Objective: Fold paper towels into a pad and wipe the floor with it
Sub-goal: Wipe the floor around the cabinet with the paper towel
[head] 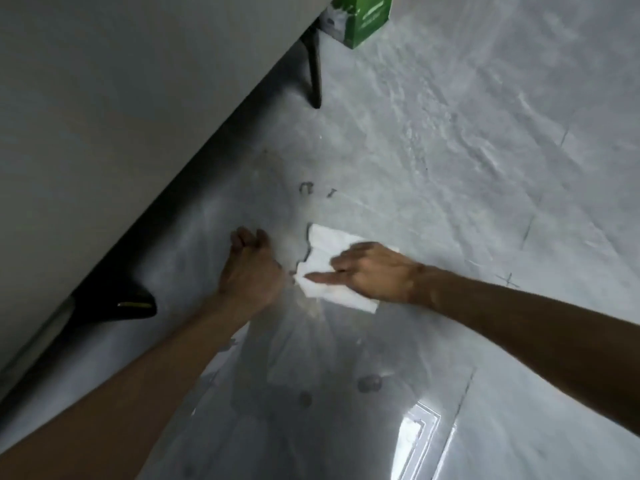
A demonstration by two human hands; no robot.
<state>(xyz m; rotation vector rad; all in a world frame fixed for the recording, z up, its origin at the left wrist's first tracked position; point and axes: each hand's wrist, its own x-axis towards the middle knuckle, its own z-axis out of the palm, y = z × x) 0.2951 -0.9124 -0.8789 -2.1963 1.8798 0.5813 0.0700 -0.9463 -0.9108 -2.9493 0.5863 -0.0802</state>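
**Down on the grey floor, one palm spread over the paper pad**

Both bare forearms reach forward from the bottom of the head view. The right hand [370, 271] lies flat on top of the white paper towel pad [325, 244], fingers straight and spread. Its index finger [318, 277] points left along the pad's near edge. Nothing is gripped; the hand only presses the paper down against the floor [450, 150].

The pad sits near the middle of the view, folded into a rough rectangle. Its left edge is ragged and uneven, while its near right corner pokes out from under the wrist.

The left hand [251, 268] rests just beside the pad's left edge, with a narrow strip of floor showing between them. It is seen from the back, and its fingers bend under at the far end. The palm side is hidden, so whether it holds anything cannot be told.

Just beyond the pad, a few small dark marks [306, 188] show on the floor. Closer to the person, the surface looks glossy and carries some round dark spots [370, 382] and a bright reflection [419, 431].

A pale piece of furniture [121, 98] fills the upper left. It stands on a thin black leg [315, 81] farther off and another black foot [117, 303] nearer. A green box [363, 19] sits at the top edge, beside the far leg.
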